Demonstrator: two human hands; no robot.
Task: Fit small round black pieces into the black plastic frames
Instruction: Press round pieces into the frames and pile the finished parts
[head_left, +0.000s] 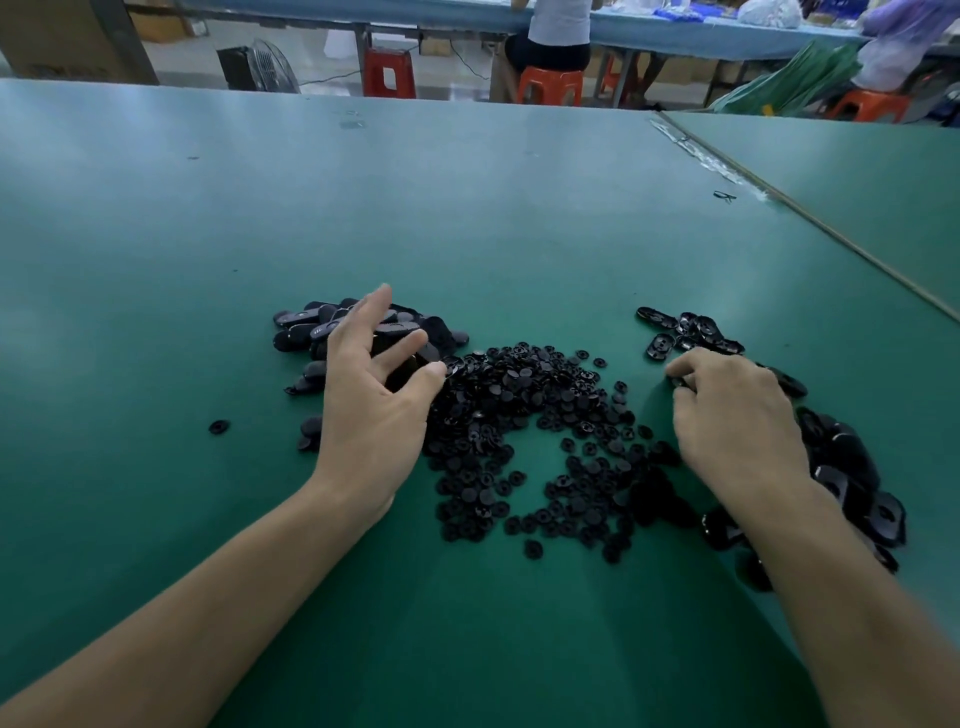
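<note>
1. Left hand (374, 400) hovers with fingers spread apart and holds nothing that I can see. Its fingertips reach over the left heap of frames (332, 332), which lies at its 12 o'clock.
2. Right hand (737, 415) sits knuckles-up with fingers curled under. The fingertips touch down at the edge of the round pieces (545, 415); whether they pinch one I cannot tell.
3. The relation that matters, as I judge it, is that the round pieces lie between the hands, at 3 o'clock from the left hand and 9 o'clock from the right. The right fingertips are nearer them, and the left hand is nearer a frame.
4. Frames in the left heap lie mostly with their long axis across, roughly 9 to 3.
5. More frames lie right: a small cluster (685, 332) at the right hand's 12 o'clock and a bigger heap (852, 467) at its 4 o'clock.
6. By count there are two hands and three groups of frames, each too overlapped to number. There is one spread of round pieces, far too many to count, and one stray round piece (218, 426) at the left hand's 9 o'clock on the green table (467, 208).
</note>
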